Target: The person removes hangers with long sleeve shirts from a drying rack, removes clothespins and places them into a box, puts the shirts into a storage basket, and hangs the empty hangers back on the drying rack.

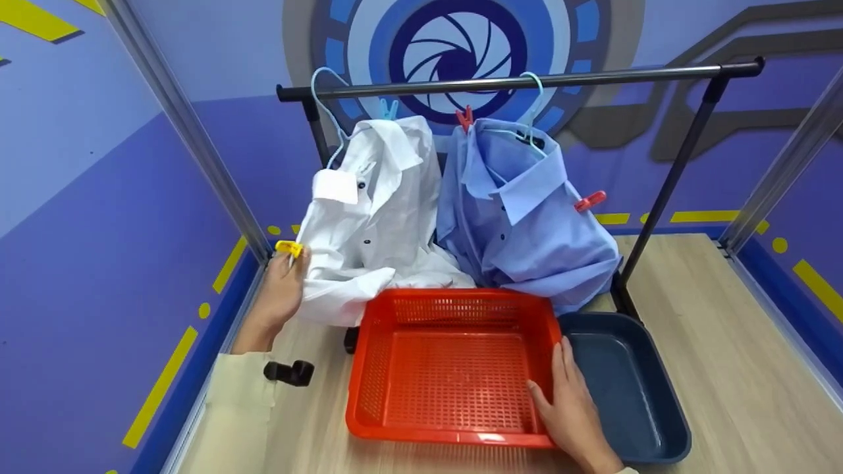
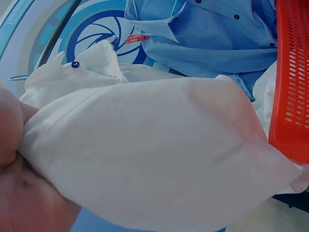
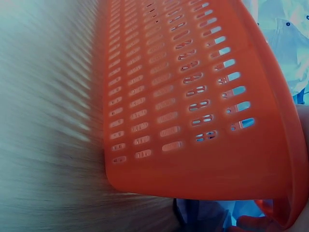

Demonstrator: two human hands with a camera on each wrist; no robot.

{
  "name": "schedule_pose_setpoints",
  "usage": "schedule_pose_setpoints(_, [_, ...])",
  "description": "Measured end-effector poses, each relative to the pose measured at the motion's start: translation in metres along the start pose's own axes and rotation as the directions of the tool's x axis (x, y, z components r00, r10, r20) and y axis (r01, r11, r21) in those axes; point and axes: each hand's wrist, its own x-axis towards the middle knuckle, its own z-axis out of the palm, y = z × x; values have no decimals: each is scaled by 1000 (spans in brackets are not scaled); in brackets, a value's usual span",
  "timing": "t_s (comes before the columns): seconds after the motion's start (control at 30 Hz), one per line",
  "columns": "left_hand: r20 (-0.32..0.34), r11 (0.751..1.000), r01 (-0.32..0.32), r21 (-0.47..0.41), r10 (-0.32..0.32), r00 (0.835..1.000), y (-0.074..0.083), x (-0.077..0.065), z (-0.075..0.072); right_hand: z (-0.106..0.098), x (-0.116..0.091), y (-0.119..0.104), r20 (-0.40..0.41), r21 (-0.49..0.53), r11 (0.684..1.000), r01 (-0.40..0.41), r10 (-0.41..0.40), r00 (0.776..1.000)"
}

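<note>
At the left edge of a white shirt (image 1: 395,197), my left hand (image 1: 280,289) pinches a yellow clothespin (image 1: 288,248); in the left wrist view the thumb and palm lie against the white cloth (image 2: 145,150). That shirt hangs on a light blue hanger (image 1: 323,92) and carries a blue clothespin (image 1: 388,109) at its collar. My right hand (image 1: 573,408) grips the right side of an empty red basket (image 1: 454,436), thumb on the inside, fingers over the rim. Its perforated wall (image 3: 193,169) fills the right wrist view.
A blue shirt (image 1: 527,230) with red clothespins (image 1: 591,201) hangs beside the white one. Both are on a black rail (image 1: 625,77). A dark grey basin (image 1: 619,382) stands right of the basket on the wooden table (image 1: 724,368). Walls enclose the sides.
</note>
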Motion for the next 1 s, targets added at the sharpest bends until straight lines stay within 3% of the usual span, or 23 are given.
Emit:
schedule_pose_setpoints(0.23, [-55, 1000, -15, 17, 16, 998, 2, -2, 0, -1, -1, 0, -21, -1, 1000, 20, -20, 1000])
schedule_pose_setpoints(0.43, [-37, 999, -38, 33, 39, 999, 0, -6, 0, -1, -2, 0, -30, 2, 1000, 27, -27, 999])
schedule_pose_setpoints(0.57, [2, 999, -20, 31, 20, 1000, -4, -13, -2, 0, -3, 0, -47, -2, 999, 52, -52, 998])
schedule_pose_setpoints(0.83, [142, 989, 125, 72, -135, 981, -9, -31, -12, -2, -2, 0, -24, 2, 999, 41, -41, 999])
schedule_pose_setpoints(1.0, [174, 990, 122, 66, -132, 976, -10, -37, -11, -1, 0, 1, -40, -6, 999, 40, -40, 998])
